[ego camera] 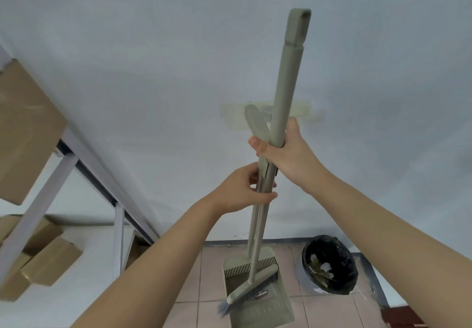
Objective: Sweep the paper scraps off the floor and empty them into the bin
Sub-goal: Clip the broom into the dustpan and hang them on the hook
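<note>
I hold an olive-green broom (288, 85) and its matching long-handled dustpan (265, 309) upright and together in front of a white wall. My right hand (291, 156) is wrapped around the broom handle, its thumb across the shorter dustpan handle. Lower down, my left hand (242, 192) closes around both thin shafts. The broom head (251, 286) rests inside the dustpan on the tiled floor. A bin (304, 279) lined with a black bag stands to the right of the dustpan, with paper scraps (325, 267) inside it.
A metal shelf frame (38, 207) with cardboard boxes (28, 128) fills the left side. A pale taped holder (235, 115) is stuck on the wall behind the handles. Beige floor tiles (327, 312) lie in front of the bin.
</note>
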